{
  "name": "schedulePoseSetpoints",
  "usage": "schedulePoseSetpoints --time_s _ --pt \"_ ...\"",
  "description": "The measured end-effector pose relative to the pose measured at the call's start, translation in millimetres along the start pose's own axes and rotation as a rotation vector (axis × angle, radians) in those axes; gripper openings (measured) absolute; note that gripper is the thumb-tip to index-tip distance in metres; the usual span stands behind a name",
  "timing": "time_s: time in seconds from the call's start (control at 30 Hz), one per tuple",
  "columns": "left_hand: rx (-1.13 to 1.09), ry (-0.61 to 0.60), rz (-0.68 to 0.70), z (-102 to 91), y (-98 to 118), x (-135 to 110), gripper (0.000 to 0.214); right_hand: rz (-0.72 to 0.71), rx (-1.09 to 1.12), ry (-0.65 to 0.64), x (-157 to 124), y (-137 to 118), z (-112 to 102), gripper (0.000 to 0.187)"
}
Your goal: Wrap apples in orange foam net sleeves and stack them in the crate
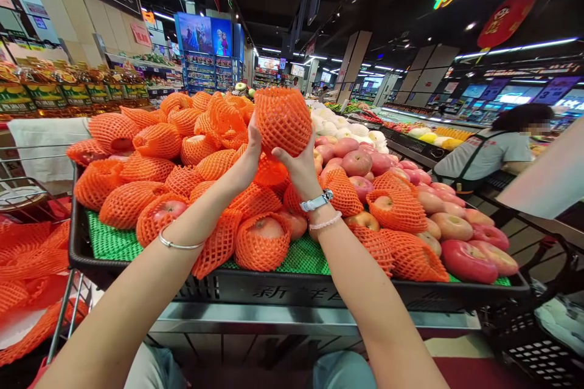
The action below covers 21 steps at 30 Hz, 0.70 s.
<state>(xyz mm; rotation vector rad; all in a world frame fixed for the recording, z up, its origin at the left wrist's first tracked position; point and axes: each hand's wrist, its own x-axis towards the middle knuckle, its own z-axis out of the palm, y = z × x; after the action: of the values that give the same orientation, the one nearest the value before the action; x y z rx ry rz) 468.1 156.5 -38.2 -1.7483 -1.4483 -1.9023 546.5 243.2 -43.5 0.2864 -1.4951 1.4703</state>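
Both my hands hold up one fruit wrapped in an orange foam net above a black display bin. My left hand grips its left side, fingers closed around it. My right hand cups it from below and the right; that wrist wears a watch and a bead bracelet. Under my hands the bin is full of apples in orange nets lying on a green mat. Bare red apples fill the bin's right part.
Loose orange nets pile up at the left beside a cart. A person in a grey shirt and apron leans over the produce counter at the right. Shelves with bottles stand at the far left.
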Motion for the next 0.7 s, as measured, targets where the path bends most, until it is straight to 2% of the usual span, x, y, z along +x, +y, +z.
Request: schedulePoseSetpoints --time_s 0.1,0.2,0.27,0.37,0.43,0.47,0.53,0.63,0.7 --pt "0.135 -0.009 0.044 -2.3 -2.6 1.8 0.085 -0.019 -0.019 0.065 4.1 -4.2 -1.3 0.104" --pt "0.239 -0.077 -0.075 -8.1 -0.5 -2.5 0.083 -0.043 -0.046 0.212 13.7 -3.0 -10.6 0.1" --pt "0.355 -0.169 -0.16 -10.7 4.9 -7.9 0.078 -0.034 -0.072 0.35 22.8 1.7 -24.6 0.097" --pt "0.621 -0.317 -0.206 -11.7 15.2 -14.4 0.074 0.06 -0.065 0.552 34.3 10.9 -50.4 0.094" --pt "0.715 -0.32 -0.22 -12.9 18.7 -15.1 0.058 0.124 -0.033 0.638 37.3 16.4 -63.4 0.092" --pt "0.725 -0.267 -0.222 -14.6 18.5 -14.3 0.05 0.153 -0.021 0.659 37.4 18.8 -67.3 0.092" --pt "0.704 -0.075 -0.199 -20.6 14.3 -10.9 0.039 0.199 -0.021 0.66 36.8 22.8 -69.8 0.092" --pt "0.672 0.258 -0.109 -33.4 3.8 -5.1 0.033 0.201 -0.078 0.608 40.2 27.2 -65.4 0.092" --pt "0.664 0.41 -0.053 -39.8 -0.1 -2.9 0.032 0.195 -0.128 0.583 47.6 28.9 -61.8 0.09"
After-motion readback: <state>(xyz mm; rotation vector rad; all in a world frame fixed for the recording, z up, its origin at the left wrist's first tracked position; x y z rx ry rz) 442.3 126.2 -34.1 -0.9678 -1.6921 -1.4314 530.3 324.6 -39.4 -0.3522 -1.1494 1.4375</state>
